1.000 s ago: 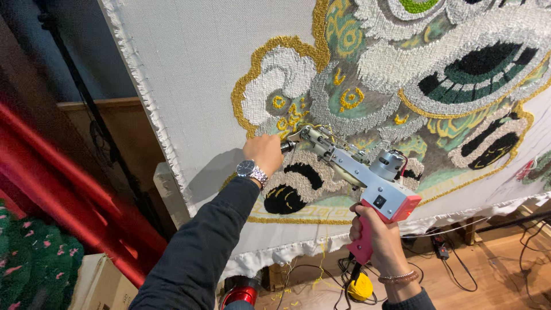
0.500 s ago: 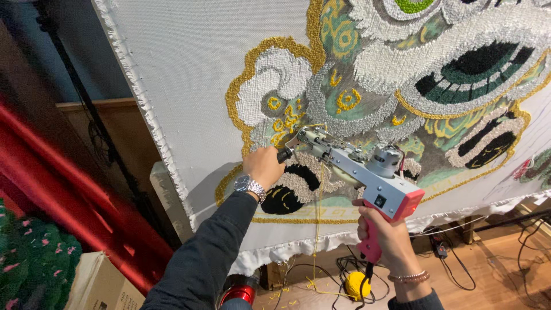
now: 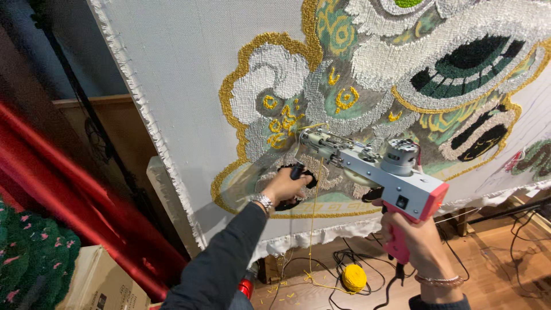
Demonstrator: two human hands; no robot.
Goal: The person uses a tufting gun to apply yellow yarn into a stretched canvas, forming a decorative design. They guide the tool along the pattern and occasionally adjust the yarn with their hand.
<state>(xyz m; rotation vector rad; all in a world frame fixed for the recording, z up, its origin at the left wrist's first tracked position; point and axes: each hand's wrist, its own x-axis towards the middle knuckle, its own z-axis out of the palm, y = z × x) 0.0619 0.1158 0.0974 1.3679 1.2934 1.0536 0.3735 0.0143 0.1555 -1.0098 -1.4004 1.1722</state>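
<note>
A stretched grey backing cloth [image 3: 189, 69] fills most of the view, its frayed white edge running down the left side. On it sits a part-tufted lion-mask design [image 3: 436, 63] in white, gold, green and black yarn, with a gold looped outline curling at its lower left. Behind the cloth's edge stand a dark slanted pole, red drapery [image 3: 69, 195] and a wooden panel. Below, a wooden floor [image 3: 493, 258] carries black cables, a ball of yellow yarn [image 3: 354, 277] and scattered yellow snippets; a cardboard box [image 3: 94, 281] and a green tufted piece with pink flecks sit at the lower left.

The right hand [image 3: 422, 244] has its grip closed round the pink handle of a grey tufting gun [image 3: 379, 169], whose nose touches the cloth beside the small gold motifs. The left hand [image 3: 284, 186], in a dark sleeve with a metal wristwatch [image 3: 263, 201], has its grip closed round the gun's black front handle, close against the cloth over a black tufted patch. A yellow strand [image 3: 313, 229] hangs from the gun down toward the ball.

Compared with half a second ago, the left hand has dropped lower on the cloth and the gun sits lower on the design; the view has shifted so more floor shows
</note>
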